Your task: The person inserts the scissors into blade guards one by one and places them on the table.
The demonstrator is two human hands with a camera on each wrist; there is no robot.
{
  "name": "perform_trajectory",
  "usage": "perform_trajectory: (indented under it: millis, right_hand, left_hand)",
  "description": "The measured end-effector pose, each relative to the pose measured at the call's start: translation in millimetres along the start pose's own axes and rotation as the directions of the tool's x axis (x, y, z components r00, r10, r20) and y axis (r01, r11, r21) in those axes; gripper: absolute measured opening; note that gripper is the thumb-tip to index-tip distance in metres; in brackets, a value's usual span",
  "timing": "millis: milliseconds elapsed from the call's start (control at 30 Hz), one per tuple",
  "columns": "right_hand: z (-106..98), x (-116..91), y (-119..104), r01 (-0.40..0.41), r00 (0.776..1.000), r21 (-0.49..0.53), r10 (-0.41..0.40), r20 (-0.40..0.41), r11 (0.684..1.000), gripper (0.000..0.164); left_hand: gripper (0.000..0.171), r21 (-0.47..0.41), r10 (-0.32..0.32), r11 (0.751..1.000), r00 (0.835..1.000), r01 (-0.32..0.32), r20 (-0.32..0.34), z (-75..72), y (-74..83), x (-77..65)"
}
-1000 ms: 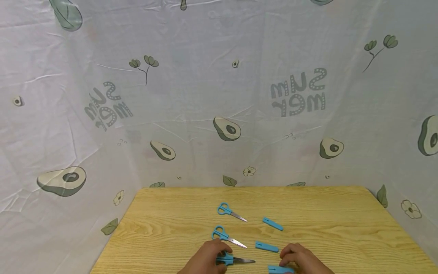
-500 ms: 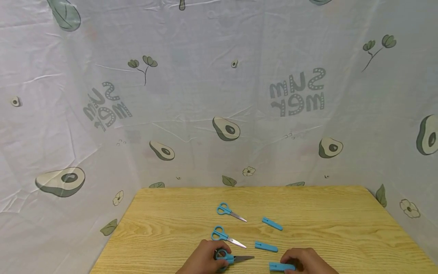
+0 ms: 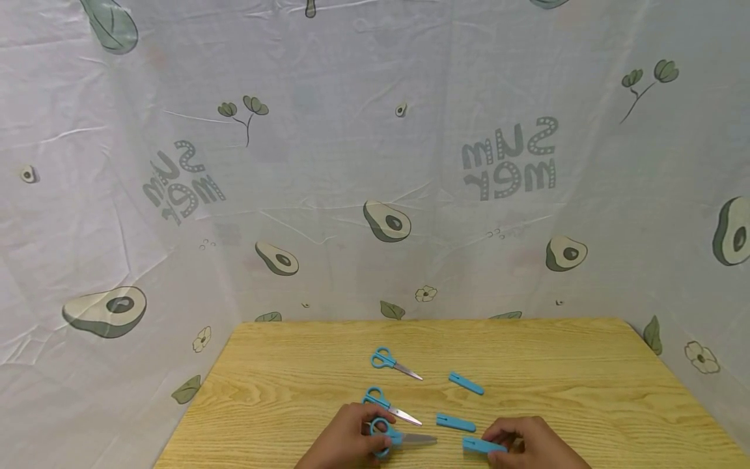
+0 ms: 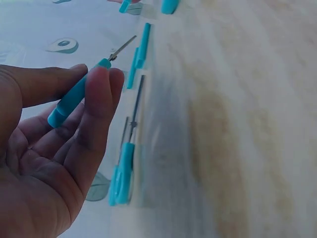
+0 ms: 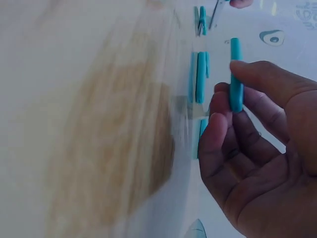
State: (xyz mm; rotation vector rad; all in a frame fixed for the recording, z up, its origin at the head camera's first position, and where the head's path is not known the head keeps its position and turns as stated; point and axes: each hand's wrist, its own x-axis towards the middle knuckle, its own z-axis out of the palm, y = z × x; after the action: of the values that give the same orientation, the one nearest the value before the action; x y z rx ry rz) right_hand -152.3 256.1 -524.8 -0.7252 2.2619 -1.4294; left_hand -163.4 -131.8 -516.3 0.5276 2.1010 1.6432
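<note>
My left hand [image 3: 351, 436] pinches blue-handled scissors [image 3: 417, 439] between thumb and fingers, with the blades pointing right. In the left wrist view the grip is on the scissors' handle [image 4: 74, 98], tilted upward. Facing it, my right hand [image 3: 533, 444] pinches a blue blade cover [image 3: 479, 445] by its right end, and the cover's slotted end faces the blade tips across a small gap. The right wrist view shows that cover [image 5: 236, 74] upright between thumb and fingertips.
Behind the left hand lie a second pair of scissors [image 3: 404, 415] and, farther back, a third [image 3: 383, 357]. Two more blue covers, a nearer one [image 3: 456, 422] and a farther one [image 3: 466, 383], lie to their right on the wooden table [image 3: 556, 365]. A patterned curtain [image 3: 328, 163] hangs around it.
The left hand has raised the scissors a little, their handle turning more into view. The right fingers have taken hold of the nearest cover and lifted it slightly.
</note>
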Motion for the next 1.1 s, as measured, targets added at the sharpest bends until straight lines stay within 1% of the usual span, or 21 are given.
perform_trajectory:
  millis: [67,133,200,233,433,533,667,767,900,1100]
  right_hand:
    - [-2.2,-0.1,-1.0,-0.005,1.000,0.015,0.005,-0.003,1.000,0.019]
    - [-4.6,0.5,-1.0,-0.005,1.000,-0.006,0.005,-0.006,1.000,0.020]
    - [-7.2,1.0,-1.7,0.002,1.000,-0.029,-0.003,-0.010,1.000,0.022]
    - [-8.5,1.0,-2.8,-0.008,1.000,-0.029,0.007,-0.011,1.000,0.023]
    - [-13.5,4.1,-15.0,-0.111,0.993,-0.059,0.107,-0.057,0.992,0.026]
    - [-16.2,7.5,-20.9,-0.135,0.988,-0.097,0.126,-0.088,0.986,0.024]
    - [-20.2,11.1,-27.4,-0.125,0.987,-0.130,0.111,-0.116,0.984,0.023]
    - [-23.1,12.5,-31.3,-0.084,0.988,-0.176,0.059,-0.143,0.981,0.021]
    - [-26.8,14.3,-36.3,-0.029,0.983,-0.257,-0.020,-0.185,0.966,0.020]
    - [-33.0,21.2,-44.8,-0.022,0.970,-0.309,-0.054,-0.236,0.951,0.022]
  left_hand:
    - [0.022,0.008,0.022,1.000,1.000,-0.022,-0.004,-2.0,2.9,0.9]
    - [0.023,0.016,0.041,0.999,0.999,-0.040,-0.013,-4.0,5.4,1.7]
    - [0.023,0.042,0.059,0.997,0.998,-0.058,-0.027,-6.5,7.9,2.8]
    - [0.023,0.051,0.065,0.997,0.997,-0.063,-0.034,-7.8,9.0,3.4]
    - [0.022,0.056,0.044,0.998,0.998,-0.041,-0.053,-15.9,16.1,6.5]
    - [0.024,0.047,0.033,0.998,0.998,-0.030,-0.060,-19.7,20.4,8.6]
    - [0.027,0.029,0.039,0.999,0.997,-0.037,-0.067,-24.5,26.4,12.7]
    - [0.028,0.019,0.054,0.998,0.996,-0.053,-0.065,-27.7,30.1,15.9]
    - [0.026,0.031,0.077,0.997,0.995,-0.075,-0.057,-32.3,33.1,21.1]
    - [0.024,0.042,0.090,0.995,0.994,-0.088,-0.065,-41.3,39.8,30.5]
